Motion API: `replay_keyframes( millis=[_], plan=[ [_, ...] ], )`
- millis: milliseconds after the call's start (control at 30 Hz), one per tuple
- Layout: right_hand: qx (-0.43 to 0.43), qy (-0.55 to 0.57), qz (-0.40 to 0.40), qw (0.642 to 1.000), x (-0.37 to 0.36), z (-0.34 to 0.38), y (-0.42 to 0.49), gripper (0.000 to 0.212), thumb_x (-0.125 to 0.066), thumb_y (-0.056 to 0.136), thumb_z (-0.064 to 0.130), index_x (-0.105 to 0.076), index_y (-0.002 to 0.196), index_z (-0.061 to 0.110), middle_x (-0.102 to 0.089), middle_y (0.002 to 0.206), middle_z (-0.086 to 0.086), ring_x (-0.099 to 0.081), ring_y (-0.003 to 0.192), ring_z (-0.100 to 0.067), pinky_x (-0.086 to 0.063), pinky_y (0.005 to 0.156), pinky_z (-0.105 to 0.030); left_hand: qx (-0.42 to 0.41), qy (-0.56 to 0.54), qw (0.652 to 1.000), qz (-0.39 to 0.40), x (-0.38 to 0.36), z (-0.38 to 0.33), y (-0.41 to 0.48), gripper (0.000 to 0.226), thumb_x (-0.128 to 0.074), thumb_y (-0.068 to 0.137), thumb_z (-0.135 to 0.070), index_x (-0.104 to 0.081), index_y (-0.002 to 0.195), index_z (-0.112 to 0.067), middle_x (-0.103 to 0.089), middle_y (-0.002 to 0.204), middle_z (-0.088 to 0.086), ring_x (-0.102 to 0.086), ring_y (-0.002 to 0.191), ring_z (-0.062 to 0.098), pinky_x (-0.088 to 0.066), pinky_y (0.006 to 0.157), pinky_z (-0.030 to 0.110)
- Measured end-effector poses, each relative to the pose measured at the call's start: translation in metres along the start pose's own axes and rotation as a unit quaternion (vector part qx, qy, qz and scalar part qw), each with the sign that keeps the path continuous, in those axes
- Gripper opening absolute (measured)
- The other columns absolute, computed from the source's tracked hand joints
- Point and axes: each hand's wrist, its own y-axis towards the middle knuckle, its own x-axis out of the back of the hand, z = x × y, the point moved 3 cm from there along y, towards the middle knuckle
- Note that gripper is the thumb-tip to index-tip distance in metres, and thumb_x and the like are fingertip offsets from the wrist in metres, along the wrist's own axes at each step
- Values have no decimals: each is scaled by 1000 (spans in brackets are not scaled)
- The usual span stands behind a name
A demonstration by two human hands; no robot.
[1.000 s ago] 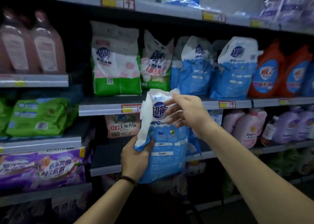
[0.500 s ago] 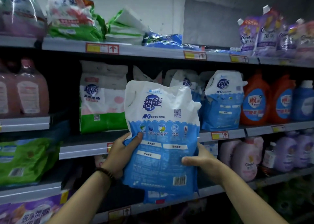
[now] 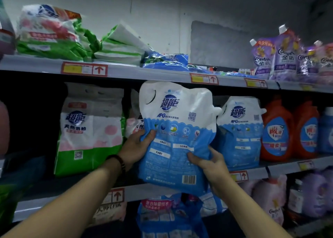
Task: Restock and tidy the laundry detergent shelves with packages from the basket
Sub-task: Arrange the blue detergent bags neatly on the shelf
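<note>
I hold a blue and white detergent pouch (image 3: 174, 129) upright in front of the middle shelf (image 3: 281, 167). My left hand (image 3: 134, 145) grips its left edge, thumb on the front. My right hand (image 3: 209, 163) grips its lower right part from below. The pouch's top reaches the edge of the upper shelf (image 3: 144, 73). A matching blue pouch (image 3: 239, 129) stands on the middle shelf just to the right. Green and white powder bags (image 3: 90, 129) stand to the left. The basket is out of view.
Orange detergent bottles (image 3: 277, 129) stand right of the blue pouch. On the upper shelf lie green bags (image 3: 54, 34), a flat blue pack (image 3: 165, 61) and purple spout pouches (image 3: 281, 55). Pink and purple bottles (image 3: 270, 196) fill the lower right shelf.
Both hands have lifted the pouch from a folded, low position up to the middle shelf level. My right hand moved from its top to its lower right. The view tilted upward.
</note>
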Motion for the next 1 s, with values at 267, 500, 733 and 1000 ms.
replay_keyframes(
  millis=[267,500,733,1000],
  plan=[
    [60,-267,-10,962,-21,-27,72,59,-78,95,25,-55,146,7,-63,134,1,-58,128,-19,-50,106,-34,66,110,989,-76,-4,46,72,50,-65,99,-42,-56,142,-19,-68,134,3,-67,118,26,-53,105,38],
    [88,-356,-72,927,-22,-47,61,61,-74,90,51,-52,135,15,-59,132,-5,-62,117,-25,-56,99,-47,-47,191,973,-120,-28,69,16,66,-66,100,-39,-30,152,-21,-31,141,3,-42,123,16,-37,104,26],
    [213,-582,-37,784,-52,-56,10,50,-70,96,30,-52,139,15,-45,131,-5,-45,127,-29,-54,97,-46,-81,409,909,13,-13,87,7,59,-68,96,-27,-36,145,-26,-36,141,18,-61,111,43,-56,92,44],
    [15,-557,115,822,-69,-54,-20,72,-61,103,38,-26,166,31,-9,176,3,-8,163,-21,-20,130,-35,-27,487,872,41,13,68,-13,67,-58,88,-51,-43,149,-27,-60,140,14,-61,124,39,-54,100,48]
  ],
)
